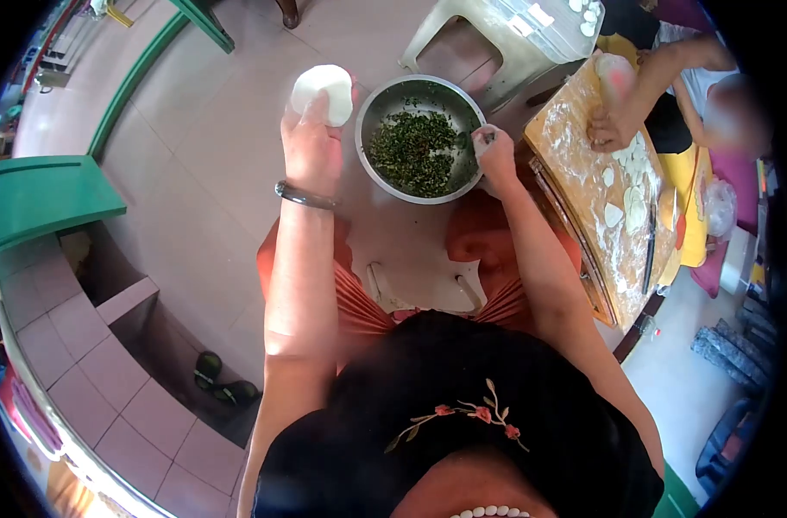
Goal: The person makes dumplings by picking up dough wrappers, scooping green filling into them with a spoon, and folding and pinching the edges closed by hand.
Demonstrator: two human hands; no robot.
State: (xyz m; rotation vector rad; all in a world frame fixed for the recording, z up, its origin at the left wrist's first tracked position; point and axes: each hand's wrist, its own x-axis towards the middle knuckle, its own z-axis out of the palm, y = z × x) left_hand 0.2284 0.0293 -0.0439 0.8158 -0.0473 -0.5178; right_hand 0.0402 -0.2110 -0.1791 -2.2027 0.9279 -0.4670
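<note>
Left grip (312, 145) holds a dough round (322, 81) (white, flat, nearly circular).

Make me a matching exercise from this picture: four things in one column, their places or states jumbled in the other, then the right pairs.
Things
1. Round of dough
2. Chopped greens
3. Dark bracelet
4. Wooden board

Places or states
A. Around the left wrist
B. Dusted with white flour
C. Held in the left hand
D. Inside the metal bowl

Right pairs: 1-C, 2-D, 3-A, 4-B
</note>
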